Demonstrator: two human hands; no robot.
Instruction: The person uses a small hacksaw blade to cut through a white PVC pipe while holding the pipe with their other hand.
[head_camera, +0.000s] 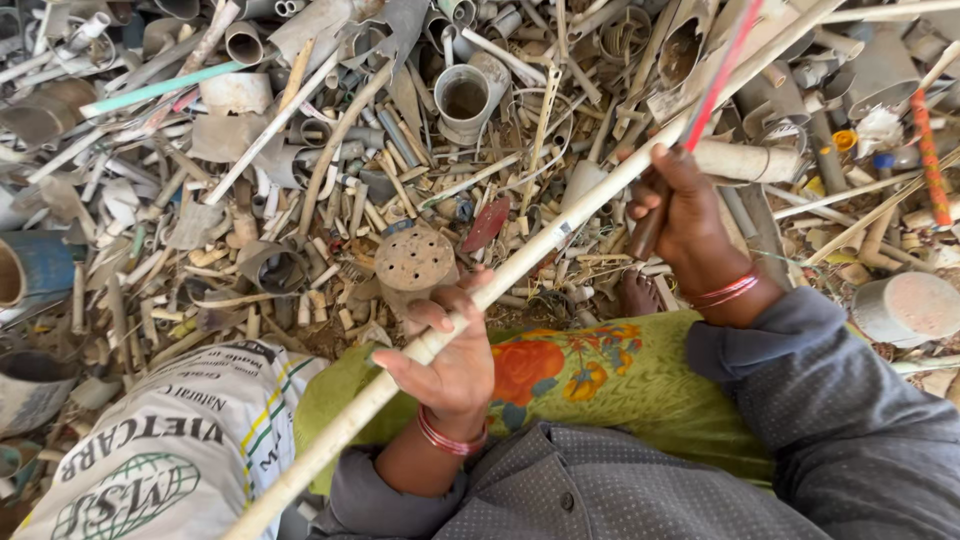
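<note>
My left hand (450, 355) grips a long, dirty white plastic pipe (570, 215) that runs diagonally from the lower left to the upper right. My right hand (685, 205) is closed around a dark stick-like handle (648, 232) held against the pipe higher up; a thin red rod (722, 70) rises from the fist. Both wrists wear red bangles. My lap is covered by yellow-green cloth with an orange flower print (580, 375), and my grey sleeves show below.
A deep heap of broken plastic pipes, tubes and fittings (330, 150) fills the ground ahead. A printed white woven sack (170, 450) lies at lower left. A round perforated cap (413, 262) sits near my left hand. A bare foot (640, 295) shows.
</note>
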